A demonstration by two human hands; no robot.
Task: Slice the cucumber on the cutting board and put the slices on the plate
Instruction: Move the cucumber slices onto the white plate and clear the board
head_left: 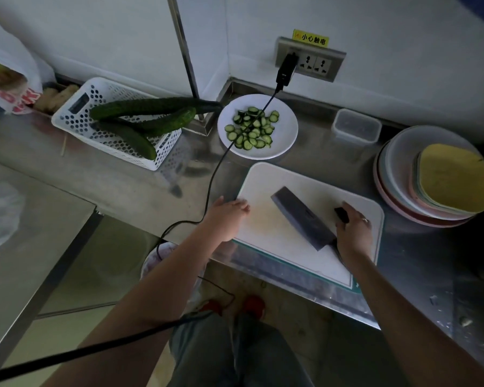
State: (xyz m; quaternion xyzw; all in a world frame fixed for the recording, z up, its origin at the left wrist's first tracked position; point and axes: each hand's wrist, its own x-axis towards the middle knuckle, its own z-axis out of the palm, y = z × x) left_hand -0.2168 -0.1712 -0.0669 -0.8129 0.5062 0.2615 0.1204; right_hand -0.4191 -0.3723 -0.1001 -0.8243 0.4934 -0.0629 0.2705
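A white cutting board (347, 202) lies on the steel counter with no cucumber on it. A dark cleaver (302, 216) lies flat on the board, and my right hand (354, 233) grips its black handle. My left hand (227, 216) rests with straight fingers at the board's left edge and holds nothing. Behind the board, a white plate (287, 129) carries a heap of cucumber slices (252, 127). Three whole cucumbers (151, 113) lie in a white perforated basket (76, 113) to the left.
A black cable (215, 174) runs from a plug in the wall socket (310, 61) across the plate and off the counter. A clear lidded box (356, 127) and a stack of plates and bowls (430, 177) stand at the right. A plastic bag (6, 76) sits at far left.
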